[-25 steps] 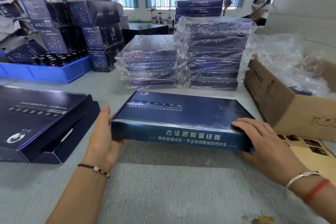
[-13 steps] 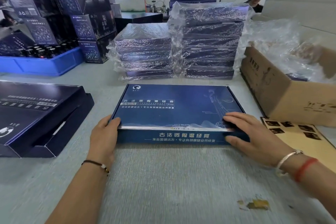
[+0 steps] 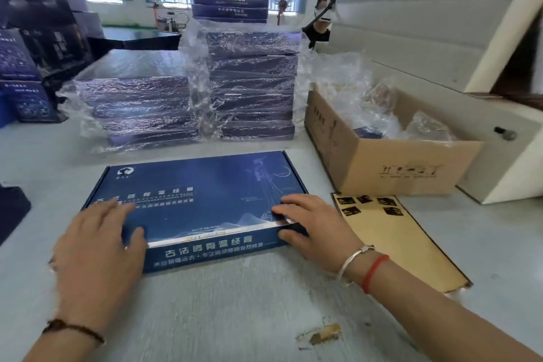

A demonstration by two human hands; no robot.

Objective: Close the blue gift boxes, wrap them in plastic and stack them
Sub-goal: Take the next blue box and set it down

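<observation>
I am at the closing step. The blue gift box (image 3: 202, 203) lies flat on the grey table (image 3: 235, 311), near and in the middle, lid down. My left hand (image 3: 100, 247) rests on its near left corner, fingers spread over the lid and thumb against the front wall. My right hand (image 3: 316, 226) holds the near right corner, fingers flat on the lid and thumb curled onto the front wall, pinching the edge. I judge the lid about seated, its front flap likely tucked in. The next move calls for a plastic bag from the cardboard carton (image 3: 393, 167) on the right, then sliding the box in. The two wrapped stacks (image 3: 194, 97) stand just beyond, where it should end up.
</observation>
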